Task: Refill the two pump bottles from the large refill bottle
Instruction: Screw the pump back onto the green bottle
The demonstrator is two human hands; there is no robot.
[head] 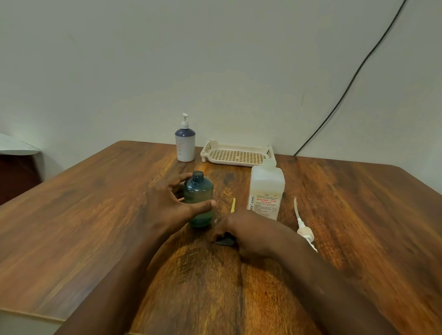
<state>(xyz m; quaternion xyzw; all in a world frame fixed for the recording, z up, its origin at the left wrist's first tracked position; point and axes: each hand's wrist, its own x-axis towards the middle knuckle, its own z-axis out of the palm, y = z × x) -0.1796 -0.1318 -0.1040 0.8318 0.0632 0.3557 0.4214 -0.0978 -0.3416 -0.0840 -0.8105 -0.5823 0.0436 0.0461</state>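
Observation:
A small teal bottle [199, 200] stands uncapped at the table's middle. My left hand [170, 203] is around its left side, thumb across the front, fingers loosely spread. My right hand [246, 236] rests on the table just right of it, fingers closed on a dark pump cap [224, 241] with a yellow tube [233, 205] sticking up behind. The large translucent refill bottle [265, 192] stands open to the right. Its white pump [304, 228] lies on the table beside it. A white and purple pump bottle [185, 144] stands at the back with its pump on.
A cream perforated tray [238, 155] sits at the table's back edge by the wall. A black cable [356, 72] runs down the wall behind. The wooden table [76, 221] stretches wide on both sides. A white object [5, 143] lies off the table at far left.

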